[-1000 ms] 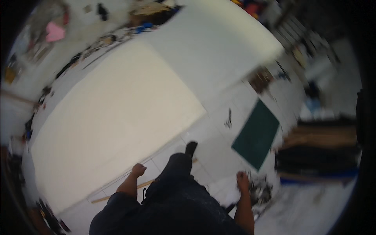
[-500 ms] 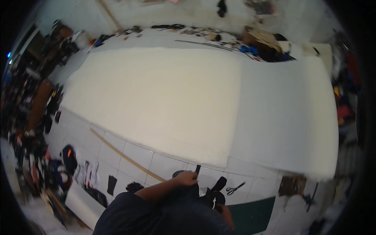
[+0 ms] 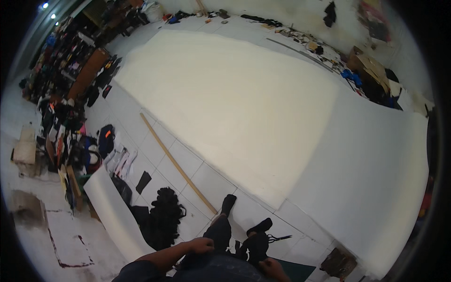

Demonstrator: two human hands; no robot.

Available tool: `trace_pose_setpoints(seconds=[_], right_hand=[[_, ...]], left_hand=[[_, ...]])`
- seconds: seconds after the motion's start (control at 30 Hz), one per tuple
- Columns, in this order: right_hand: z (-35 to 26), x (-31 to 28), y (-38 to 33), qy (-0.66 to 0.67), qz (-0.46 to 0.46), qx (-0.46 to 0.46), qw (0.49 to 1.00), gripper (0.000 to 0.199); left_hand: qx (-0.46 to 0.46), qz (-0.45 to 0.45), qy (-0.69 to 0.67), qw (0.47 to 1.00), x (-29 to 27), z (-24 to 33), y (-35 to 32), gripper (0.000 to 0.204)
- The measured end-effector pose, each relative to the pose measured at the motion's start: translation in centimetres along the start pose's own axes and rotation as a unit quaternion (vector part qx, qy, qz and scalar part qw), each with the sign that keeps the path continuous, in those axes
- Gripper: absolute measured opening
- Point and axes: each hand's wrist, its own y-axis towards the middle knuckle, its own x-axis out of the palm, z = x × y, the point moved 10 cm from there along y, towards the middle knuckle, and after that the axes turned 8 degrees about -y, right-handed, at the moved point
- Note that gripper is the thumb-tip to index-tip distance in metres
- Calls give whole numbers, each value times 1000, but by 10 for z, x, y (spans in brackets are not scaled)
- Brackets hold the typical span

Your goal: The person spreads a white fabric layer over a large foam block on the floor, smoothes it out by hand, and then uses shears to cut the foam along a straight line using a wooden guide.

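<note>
The left hand (image 3: 202,245) is being held loosely closed, apart from the right hand (image 3: 272,268), whose grip cannot be told. Scissors (image 3: 279,238) are being supported at the latter's 12 o'clock; damage to the cream sheet (image 3: 225,108) beyond is being risked by any stray kick.

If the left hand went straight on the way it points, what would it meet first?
Probably the left hand meets the person's own left trouser leg first; depth is unclear, so it might pass above.
</note>
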Motion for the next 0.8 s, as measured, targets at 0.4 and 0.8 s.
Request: trace_pose_setpoints(seconds=[0.4,0.8], right_hand=[[-167,-35,128,-236,-22,-41,971,45],[-554,-35,295,-107,2,-150,983,36]], left_hand=[[78,257,-236,934,-146,-90,-42,39],[75,598,-283,746,-529,-252,-230,35]])
